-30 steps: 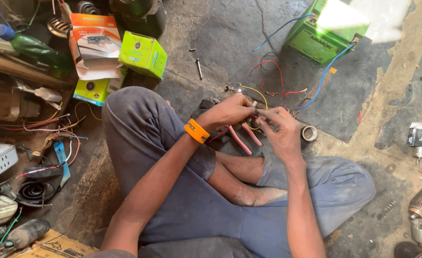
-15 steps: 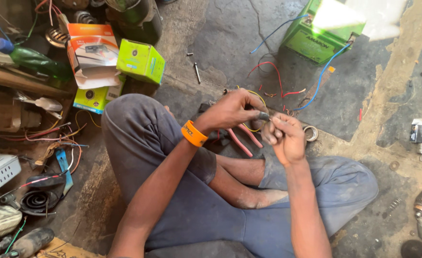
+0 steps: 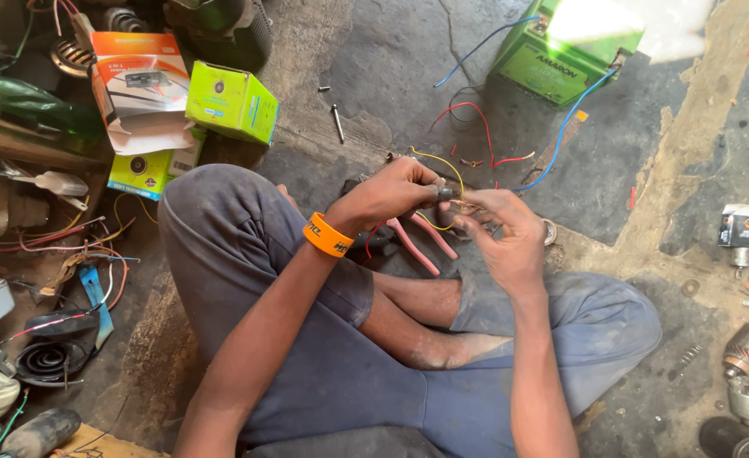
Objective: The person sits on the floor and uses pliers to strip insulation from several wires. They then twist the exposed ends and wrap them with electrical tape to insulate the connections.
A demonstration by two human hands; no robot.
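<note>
Left hand (image 3: 391, 193) grip pinches a small dark connector (image 3: 445, 193) with yellow wire (image 3: 442, 161). Right hand (image 3: 501, 229) grip grasps the same wires. Green battery (image 3: 552, 59) at one o'clock.

view: head camera, just the one, riding on your head | facing: steeply down over your crossed legs to the concrete floor (image 3: 374, 76) | range: close, your left hand (image 3: 395, 193) and right hand (image 3: 501, 233) sit mid-frame at arm's reach | shared: nothing, no second view
</note>
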